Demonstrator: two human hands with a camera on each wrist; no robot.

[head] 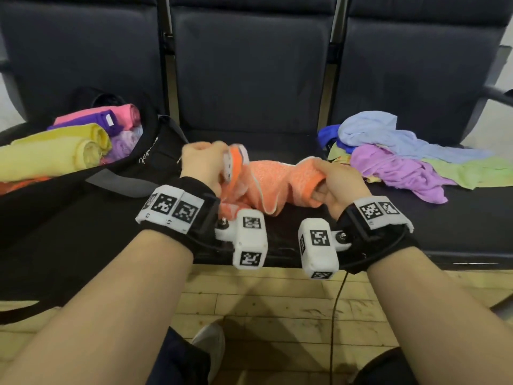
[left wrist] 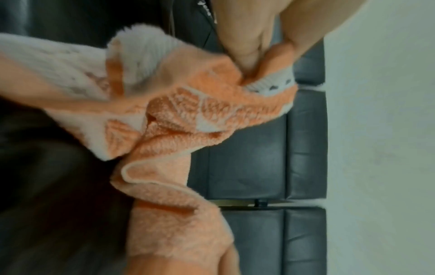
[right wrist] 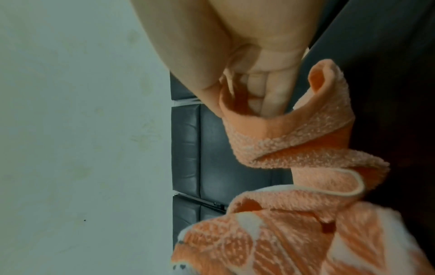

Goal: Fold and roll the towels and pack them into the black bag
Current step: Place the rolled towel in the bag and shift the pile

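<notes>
Evidently both hands stretch the orange towel (head: 273,180) over the middle seat, left hand (head: 204,165) and right hand (head: 342,184) each with fingers curled, pinching an end, likely to straighten it for folding; the black bag (head: 155,162) waits at nine o'clock.

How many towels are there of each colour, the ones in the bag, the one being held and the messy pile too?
Counting what shows:
Yellow rolls: 2
Purple roll: 1
Pink roll: 1
Lilac roll: 1
Orange, held by both hands: 1
Orange, at the black bag's edge: 1
Light blue, loose: 1
Dark blue, loose: 1
Lilac, loose: 1
Green, loose: 1
Total: 11, perhaps more hidden.
</notes>
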